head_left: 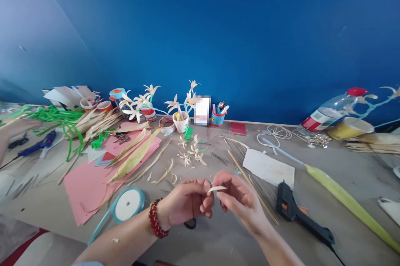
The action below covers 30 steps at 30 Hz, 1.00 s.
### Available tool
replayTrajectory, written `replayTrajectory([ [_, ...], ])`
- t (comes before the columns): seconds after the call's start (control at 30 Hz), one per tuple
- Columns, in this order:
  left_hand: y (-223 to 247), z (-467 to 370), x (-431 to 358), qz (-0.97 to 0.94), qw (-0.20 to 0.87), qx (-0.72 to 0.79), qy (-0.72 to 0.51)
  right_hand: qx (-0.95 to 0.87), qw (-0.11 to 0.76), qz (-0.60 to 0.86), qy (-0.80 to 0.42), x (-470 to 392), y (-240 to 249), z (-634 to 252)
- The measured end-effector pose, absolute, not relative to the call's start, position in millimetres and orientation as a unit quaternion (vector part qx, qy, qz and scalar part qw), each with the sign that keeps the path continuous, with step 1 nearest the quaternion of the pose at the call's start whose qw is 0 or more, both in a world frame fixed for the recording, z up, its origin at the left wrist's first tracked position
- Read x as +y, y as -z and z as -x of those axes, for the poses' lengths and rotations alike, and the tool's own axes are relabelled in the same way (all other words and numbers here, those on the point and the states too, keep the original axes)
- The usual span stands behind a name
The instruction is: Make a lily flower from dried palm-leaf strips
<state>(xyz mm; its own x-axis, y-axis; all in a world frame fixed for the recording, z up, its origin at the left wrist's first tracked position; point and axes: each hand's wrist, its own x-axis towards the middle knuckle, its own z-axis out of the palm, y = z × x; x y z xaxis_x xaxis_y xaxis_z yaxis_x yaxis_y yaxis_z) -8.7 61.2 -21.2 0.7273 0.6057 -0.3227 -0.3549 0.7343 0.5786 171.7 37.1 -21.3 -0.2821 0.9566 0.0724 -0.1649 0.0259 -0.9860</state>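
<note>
A small cream petal, seemingly cut from dried husk [218, 189], is held level between my two hands above the near part of the table. My left hand [189, 200], with a red bead bracelet at its wrist, pinches the petal's left end. Curled round the other end, the fingers and thumb of my right hand [240, 201] close on it. Just beyond lie several small cream flowers [195, 153], some with green stems, and curled husk scraps [167, 171]. Partly hidden under my left hand is a black loop-shaped handle [190, 223].
A black glue gun [300, 214] lies at right beside a long yellow-green husk [346, 201]. Left are a blue ribbon roll [128, 204] and pink paper [78, 191]. Cups with husk flowers [180, 122] stand along the blue wall. Another person's hand [15, 128] shows far left.
</note>
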Motion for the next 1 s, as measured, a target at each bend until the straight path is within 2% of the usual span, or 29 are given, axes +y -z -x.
replayTrajectory([
  [0.07,23.0,9.7,62.2,-0.237,0.908,0.248,-0.239,-0.538,0.474,0.395,-0.575,38.0,22.8,-171.1],
  [0.13,23.3,10.3,62.0,-0.267,0.889,0.266,-0.260,-0.529,0.468,0.433,-0.561,39.2,24.7,-170.4],
  [0.27,20.1,10.4,59.0,-0.423,0.755,0.340,-0.368,-0.521,0.451,0.477,-0.546,40.2,25.9,-168.3],
  [0.37,19.6,9.8,56.7,-0.528,0.661,0.378,-0.376,-0.546,0.444,0.489,-0.516,38.5,25.0,-165.7],
  [0.47,22.5,8.9,55.0,-0.571,0.611,0.403,-0.373,-0.593,0.438,0.498,-0.457,35.8,24.7,-163.0],
  [0.8,19.3,8.0,51.8,-0.696,0.429,0.431,-0.382,-0.719,0.495,0.428,-0.234,30.4,32.1,-157.4],
  [1.0,23.8,10.2,53.4,-0.735,0.352,0.415,-0.405,-0.726,0.535,0.399,-0.168,24.2,36.4,-158.3],
])
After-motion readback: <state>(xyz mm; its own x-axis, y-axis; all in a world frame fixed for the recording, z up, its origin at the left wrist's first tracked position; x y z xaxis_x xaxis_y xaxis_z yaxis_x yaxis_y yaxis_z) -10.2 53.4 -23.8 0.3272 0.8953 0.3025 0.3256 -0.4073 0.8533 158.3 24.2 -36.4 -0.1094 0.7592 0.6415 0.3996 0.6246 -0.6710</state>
